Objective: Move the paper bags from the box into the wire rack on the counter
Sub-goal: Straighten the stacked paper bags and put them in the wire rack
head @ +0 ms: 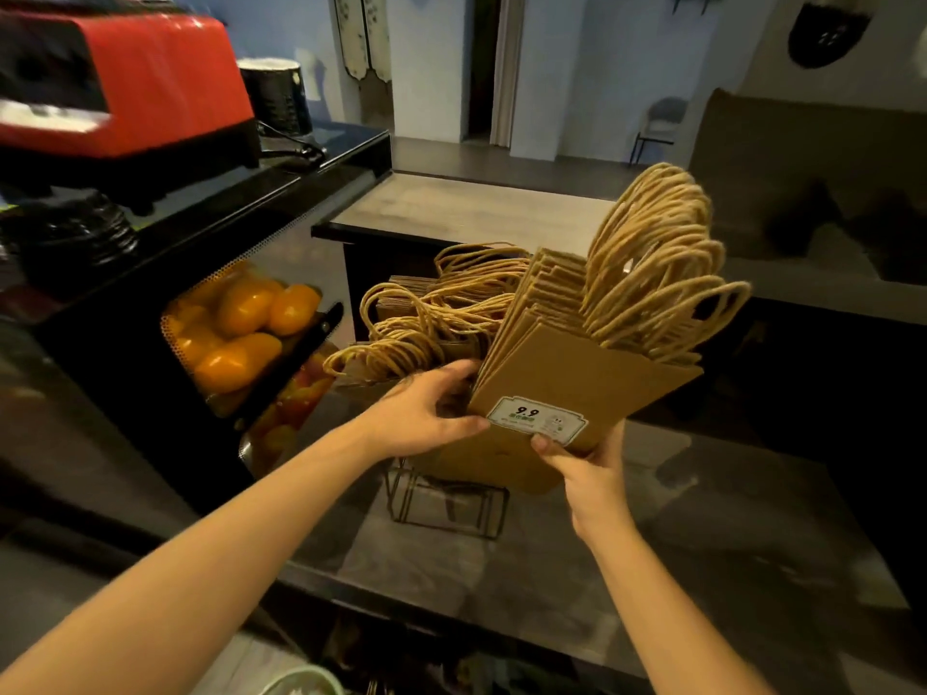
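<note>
The wire rack (446, 514) stands on the grey counter (677, 534), its thin black wires showing only at its base. Directly above the rack, a stack of paper bags (577, 373) is held tilted, with its bottom edge toward the person and its twine handles (657, 273) fanning up and to the right. A white label (536, 418) sits on the front bag near that lower edge.

The left hand (416, 418) grips the stack's left edge, fingers curled behind it and thumb on the front beside the label. The right hand (589, 476) pinches the stack's lower right corner, thumb on the label's bottom edge and fingers underneath.

Other bags (436, 318) already stand in the rack behind and to the left of the held stack, their handles spilling leftward. One brown bag face (496, 469) drops into the rack just under the stack.

Left of the rack, a dark display case (125, 373) with yellow fruit (241, 333) stands close. A red machine (130, 82) sits on top of the case. To the right of the rack and toward the person, the counter top runs on. Behind the rack, the counter ends at a dark edge.
</note>
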The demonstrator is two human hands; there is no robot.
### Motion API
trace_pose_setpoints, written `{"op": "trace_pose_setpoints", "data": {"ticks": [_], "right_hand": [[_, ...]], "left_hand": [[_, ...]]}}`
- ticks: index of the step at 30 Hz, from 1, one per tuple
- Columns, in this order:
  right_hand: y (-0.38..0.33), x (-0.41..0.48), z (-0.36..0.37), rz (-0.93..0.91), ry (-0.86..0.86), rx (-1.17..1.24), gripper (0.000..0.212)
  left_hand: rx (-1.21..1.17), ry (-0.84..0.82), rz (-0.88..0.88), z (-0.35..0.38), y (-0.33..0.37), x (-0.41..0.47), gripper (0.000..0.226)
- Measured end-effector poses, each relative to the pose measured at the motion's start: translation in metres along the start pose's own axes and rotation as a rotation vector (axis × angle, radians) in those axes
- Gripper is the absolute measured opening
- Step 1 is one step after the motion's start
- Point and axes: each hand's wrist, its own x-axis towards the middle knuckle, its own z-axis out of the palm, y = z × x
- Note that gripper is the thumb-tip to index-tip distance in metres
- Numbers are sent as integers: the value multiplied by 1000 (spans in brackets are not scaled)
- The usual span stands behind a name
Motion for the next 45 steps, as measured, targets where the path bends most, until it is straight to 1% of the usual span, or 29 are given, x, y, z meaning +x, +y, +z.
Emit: {"op": "trace_pose_setpoints", "data": {"ticks": [5,7,9,12,13,16,17,19,20,23,24,25,26,28,29,30,32,33,35,39,41,43,45], "right_hand": [[11,-1,-2,-13,-44,-33,74],[13,-2,-1,-8,-65,-39,78],[16,-2,0,-18,-69,-44,72],[19,0,0,-23,-88,-77,70],[21,-1,-1,-15,-90,-92,74],[26,-6,2,21,-94,-87,93],[30,-8,2,27,-100,-75,92],[36,-11,5,35,-112,-35,74],[36,-13,7,40,-131,-22,73],[30,-13,9,62,-146,-38,97],[29,-14,11,57,-148,-33,99],[28,-13,13,58,-153,-33,94],[28,-12,13,67,-144,-54,85],[36,-9,10,57,-124,-87,49],[38,-9,9,52,-133,-82,35],[40,-10,7,67,-129,-75,34],[42,-9,8,105,-95,-47,44],[42,-9,10,124,-77,-32,46],[46,-7,12,152,-61,1,47],[46,-3,19,152,-89,13,48],[46,-3,25,164,-97,-5,51],[49,-2,27,192,-105,10,61],[54,0,29,197,-138,25,62]], "left_hand": [[109,-33,53,0,-10,4,48],[119,-37,48,-1,-16,6,43],[98,-45,45,-2,-21,6,42],[88,-67,28,-3,-24,3,42],[127,-85,17,-3,-26,3,42],[361,-172,-10,-5,-32,1,43],[425,-199,1,-7,-32,1,41],[527,-238,23,-12,-31,1,40],[577,-256,27,-14,-30,2,41],[689,-302,28,-18,-26,4,43],[701,-313,24,-17,-24,4,42],[687,-315,14,-17,-24,2,40],[655,-308,7,-16,-25,-1,39],[600,-244,44,-14,-30,-7,38],[569,-198,78,-14,-33,-11,36],[527,-147,112,-13,-37,-16,33],[435,-63,171,-15,-45,-26,30],[409,-46,196,-17,-50,-29,30],[394,-14,242,-21,-61,-34,33],[352,131,276,-24,-71,-35,37],[334,161,285,-22,-73,-35,40],[360,155,288,-21,-78,-34,40],[381,131,277,-24,-81,-32,38]]}}
